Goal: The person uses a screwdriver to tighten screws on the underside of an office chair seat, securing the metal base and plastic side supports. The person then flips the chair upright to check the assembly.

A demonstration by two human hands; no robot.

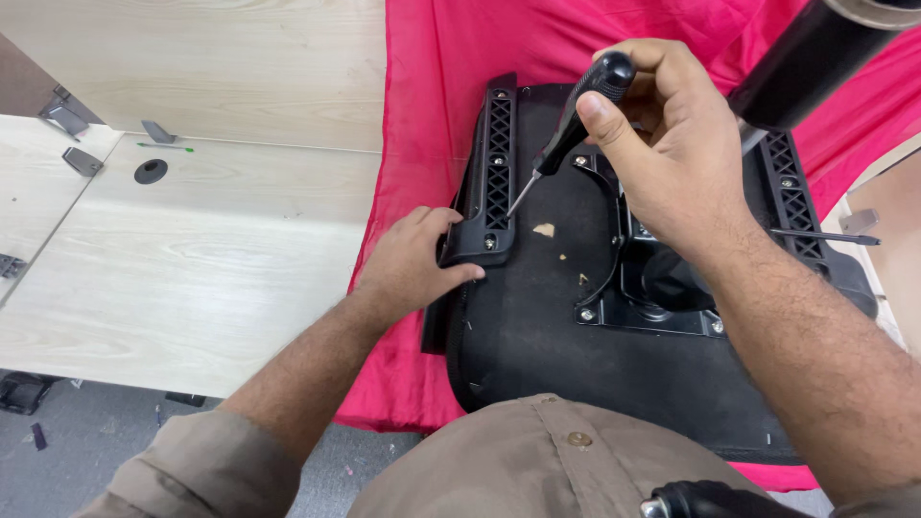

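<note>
A big wooden bench [192, 278] is filling the left side, and a bright pink cloth [441, 86] is lying over it from twelve o'clock down to six o'clock. On the cloth, an upside-down black chair seat [537, 336] is lying at the middle, reaching toward four o'clock. A thick black tube [815, 62] is poking in at one o'clock. A black metal plate [652, 288] is sitting on the seat at three o'clock. A long black plastic bracket [494, 177] with little holes is standing along the seat's left edge. The left hand [413, 264] is pressing on the bottom end of that bracket, fingers curled around its edge. The right hand [662, 144] is closed tight around the black handle of a screwdriver [566, 129] near twelve o'clock, and the thin metal tip is pointing down at the bracket. A small round hole [151, 171] is showing in the bench at ten o'clock, with a green pen [165, 147] just above it.
</note>
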